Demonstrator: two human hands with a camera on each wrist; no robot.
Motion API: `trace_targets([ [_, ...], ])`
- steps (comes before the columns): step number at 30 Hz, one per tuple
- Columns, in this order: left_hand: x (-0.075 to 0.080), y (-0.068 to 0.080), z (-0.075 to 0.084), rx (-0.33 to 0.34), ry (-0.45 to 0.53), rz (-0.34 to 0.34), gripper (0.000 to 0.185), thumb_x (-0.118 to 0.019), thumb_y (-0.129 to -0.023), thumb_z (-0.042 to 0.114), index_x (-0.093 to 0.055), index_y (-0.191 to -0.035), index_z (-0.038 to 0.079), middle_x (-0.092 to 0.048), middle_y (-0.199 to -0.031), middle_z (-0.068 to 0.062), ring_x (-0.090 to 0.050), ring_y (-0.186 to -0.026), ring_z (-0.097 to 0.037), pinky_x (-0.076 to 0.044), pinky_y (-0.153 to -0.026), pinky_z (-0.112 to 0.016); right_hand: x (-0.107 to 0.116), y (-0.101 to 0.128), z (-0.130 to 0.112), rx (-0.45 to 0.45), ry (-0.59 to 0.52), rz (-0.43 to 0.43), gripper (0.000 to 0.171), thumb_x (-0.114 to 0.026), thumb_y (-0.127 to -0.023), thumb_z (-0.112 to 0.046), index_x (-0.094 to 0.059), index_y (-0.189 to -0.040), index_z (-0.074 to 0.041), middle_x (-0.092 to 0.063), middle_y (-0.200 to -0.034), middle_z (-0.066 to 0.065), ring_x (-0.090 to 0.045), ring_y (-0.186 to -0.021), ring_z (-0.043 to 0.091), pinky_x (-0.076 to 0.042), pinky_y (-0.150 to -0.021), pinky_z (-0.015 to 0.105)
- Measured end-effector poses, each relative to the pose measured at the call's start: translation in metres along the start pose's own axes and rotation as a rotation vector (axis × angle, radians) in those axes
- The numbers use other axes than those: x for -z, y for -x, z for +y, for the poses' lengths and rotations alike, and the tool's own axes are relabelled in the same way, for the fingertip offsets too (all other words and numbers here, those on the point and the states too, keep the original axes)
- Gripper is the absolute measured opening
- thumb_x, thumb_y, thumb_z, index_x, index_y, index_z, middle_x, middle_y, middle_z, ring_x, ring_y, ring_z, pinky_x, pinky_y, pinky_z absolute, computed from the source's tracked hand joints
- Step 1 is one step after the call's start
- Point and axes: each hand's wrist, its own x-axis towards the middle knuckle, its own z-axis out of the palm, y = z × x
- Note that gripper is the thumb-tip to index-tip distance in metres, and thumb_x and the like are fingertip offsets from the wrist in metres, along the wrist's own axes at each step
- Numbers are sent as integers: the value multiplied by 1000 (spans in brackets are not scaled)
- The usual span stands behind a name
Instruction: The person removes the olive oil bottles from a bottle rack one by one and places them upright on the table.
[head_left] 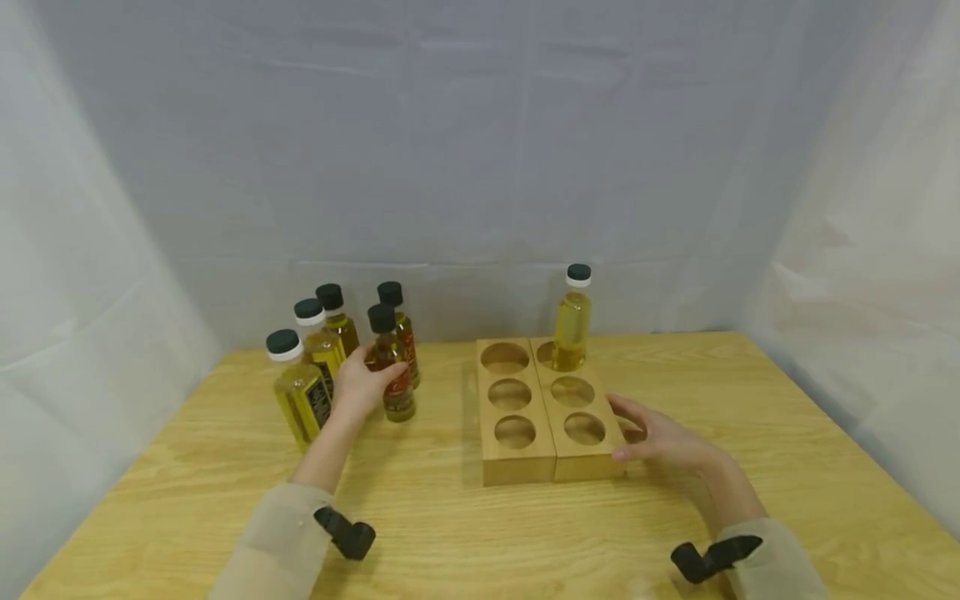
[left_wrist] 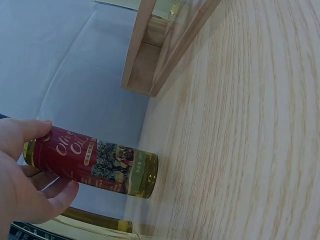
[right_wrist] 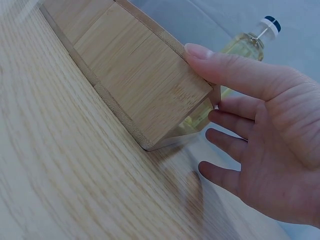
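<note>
My left hand (head_left: 369, 372) grips a small olive oil bottle (head_left: 392, 372) with a red label and a dark cap, standing on the table among other bottles. In the left wrist view my fingers (left_wrist: 30, 175) curl round the red-labelled bottle (left_wrist: 100, 162). A wooden rack (head_left: 517, 462) with several round holes sits mid-table. One pale oil bottle (head_left: 572, 329) stands in its back right hole. My right hand (head_left: 637, 429) rests open against the rack's front right corner. In the right wrist view the thumb (right_wrist: 225, 65) lies on the rack (right_wrist: 135, 75) edge, and the pale bottle (right_wrist: 245, 45) shows behind.
Several more bottles stand in a cluster at the left: a yellow-labelled one (head_left: 302, 400) nearest me, others (head_left: 324, 337) behind it. The wooden table (head_left: 465, 533) is backed and flanked by white cloth. The rack (left_wrist: 145, 55) shows far off in the left wrist view.
</note>
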Motion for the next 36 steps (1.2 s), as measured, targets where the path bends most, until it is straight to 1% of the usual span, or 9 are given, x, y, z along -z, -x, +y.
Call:
trace_targets([
  [8,0,2,-1,-1,-5,0,65,-62,-89,25,-33,-139,-4,-40,-136,-27,-39,-124,-41,-32,-102,-50,-1,0,1,-10,-12,2,90,-69,-84,-20,-7,-147,2,-10,-149,29,-25,-127,53,-29,-99,59],
  [11,-2,4,0,-10,12,21,64,-62,-89,25,-33,-138,-4,-40,-136,-26,-38,-124,-39,-32,-102,-49,-1,0,0,-6,-9,-3,90,-69,-85,-19,-7,-147,3,-9,-149,29,-25,-126,54,-30,-99,59],
  [17,-6,12,5,-77,105,166,61,-62,-89,26,-36,-136,-2,-41,-133,-21,-39,-121,-34,-34,-100,-47,-1,1,-1,17,-3,-3,89,-68,-85,-18,-7,-146,5,-10,-148,31,-24,-126,54,-29,-99,60],
  [21,-9,20,14,-147,188,271,49,-63,-88,21,-44,-126,-3,-46,-121,-19,-42,-112,-32,-36,-95,-43,0,2,-1,19,-3,-1,89,-68,-85,-17,-8,-146,5,-10,-148,31,-24,-127,54,-29,-99,60],
  [24,-12,26,25,-192,235,305,41,-64,-88,18,-49,-118,-4,-50,-114,-18,-46,-106,-30,-40,-90,-40,0,1,-2,10,-9,1,89,-69,-84,-17,-7,-146,5,-10,-148,31,-24,-126,54,-29,-99,60],
  [26,-15,29,32,-208,262,295,38,-64,-88,17,-51,-116,-4,-52,-111,-18,-50,-101,-29,-44,-84,-39,0,1,-2,5,-8,0,90,-69,-85,-17,-7,-146,5,-9,-148,31,-24,-126,54,-29,-99,60],
  [29,-19,31,40,-210,285,244,38,-64,-88,19,-51,-118,-1,-54,-110,-15,-53,-98,-26,-47,-79,-36,0,1,-3,0,-8,-1,90,-69,-84,-18,-7,-146,4,-9,-148,31,-25,-126,54,-28,-99,60],
  [32,-23,29,49,-224,310,184,40,-65,-88,20,-50,-120,0,-54,-112,-16,-52,-100,-26,-47,-81,-37,-1,1,-2,0,-6,-2,90,-69,-85,-18,-7,-146,5,-9,-148,31,-25,-126,54,-29,-99,60],
  [36,-29,25,62,-242,312,119,45,-65,-88,24,-49,-123,0,-54,-116,-17,-50,-106,-28,-43,-90,-40,-1,1,0,-1,-15,-4,90,-68,-85,-18,-6,-146,5,-9,-148,31,-24,-126,54,-28,-99,61],
])
